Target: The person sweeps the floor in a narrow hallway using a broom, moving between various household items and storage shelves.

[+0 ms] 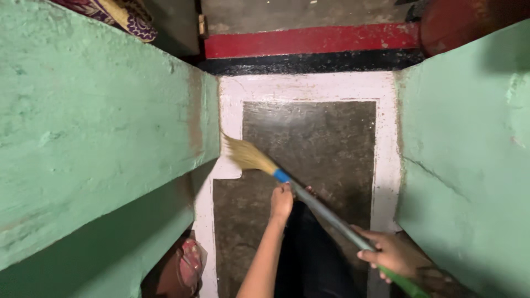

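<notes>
Your left hand (281, 200) and right hand (389, 255) each clamp the broom (309, 197), angling its bristles into the far-left floor (309, 143) corner by the wall (99, 127).

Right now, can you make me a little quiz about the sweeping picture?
1. True or false: both hands hold the broom.
2. Which hand grips nearer the bristles? A) left hand B) right hand
3. Fill in: the bristles point toward the ___ wall on the left side.

Key: 1 true. 2 A. 3 green.
</notes>
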